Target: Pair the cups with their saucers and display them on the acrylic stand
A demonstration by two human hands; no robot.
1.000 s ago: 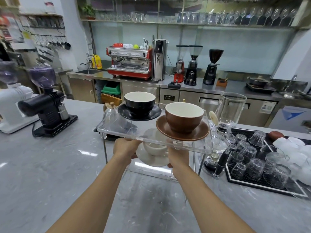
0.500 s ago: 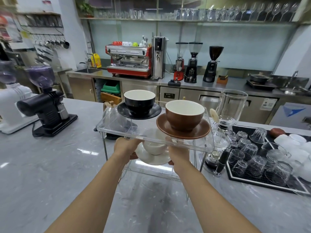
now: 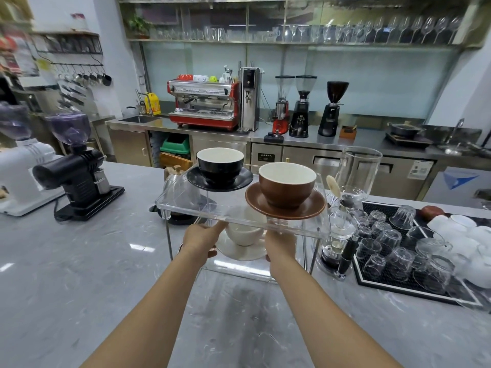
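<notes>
Left hand: my left hand (image 3: pixel 201 236) grips the left rim of the white saucer (image 3: pixel 240 251), fingers curled around its edge.
Right hand: my right hand (image 3: pixel 281 244) holds the saucer's right rim the same way.
White cup: the white cup (image 3: pixel 244 234) sits on that saucer, centre frame, under the top shelf of the acrylic stand (image 3: pixel 186 205).
Top shelf: black cup (image 3: pixel 220 165) on black saucer (image 3: pixel 219 179) at left; brown cup (image 3: pixel 287 184) on brown saucer (image 3: pixel 284 202) at right.
Right of frame: upturned glasses (image 3: pixel 398 251) on a black mat (image 3: pixel 414 290).

Light is being reflected by the clear glossy acrylic stand (image 3: pixel 186 205), glazed ceramic cups (image 3: pixel 285 185), polished grey marble counter (image 3: pixel 79 274) and transparent glasses (image 3: pixel 393 241).
</notes>
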